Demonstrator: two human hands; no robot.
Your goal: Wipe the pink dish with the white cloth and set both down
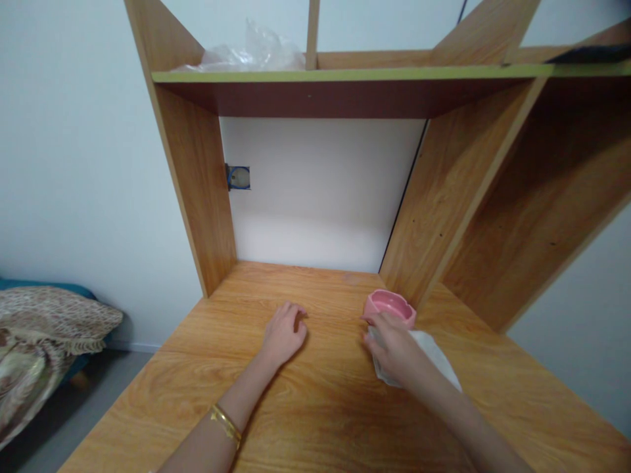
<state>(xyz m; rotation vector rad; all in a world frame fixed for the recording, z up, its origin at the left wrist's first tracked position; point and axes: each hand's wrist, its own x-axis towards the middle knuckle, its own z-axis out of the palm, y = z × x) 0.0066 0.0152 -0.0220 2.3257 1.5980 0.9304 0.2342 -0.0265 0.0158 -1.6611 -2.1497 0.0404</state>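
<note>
My left hand (284,335) rests on the wooden desk top (320,407), its fingers loosely curved with a gap between thumb and forefinger and nothing in it. A gold bracelet (225,422) circles that wrist. On the right, a small pink bowl with a wavy rim (392,302) stands by the upright panel. My right hand (392,345) is just in front of the bowl, thumb and fingers apart, above a white cloth (438,358) lying flat. It covers part of both; whether its fingertips touch the bowl I cannot tell.
A wooden side panel (197,190) bounds the desk at left, another upright panel (444,190) at right. Overhead runs a shelf with a green edge (345,74), bearing a clear plastic bag (256,52). An uncovered wall box (239,177) shows blue wire. Left stands a blanket-covered seat (39,322).
</note>
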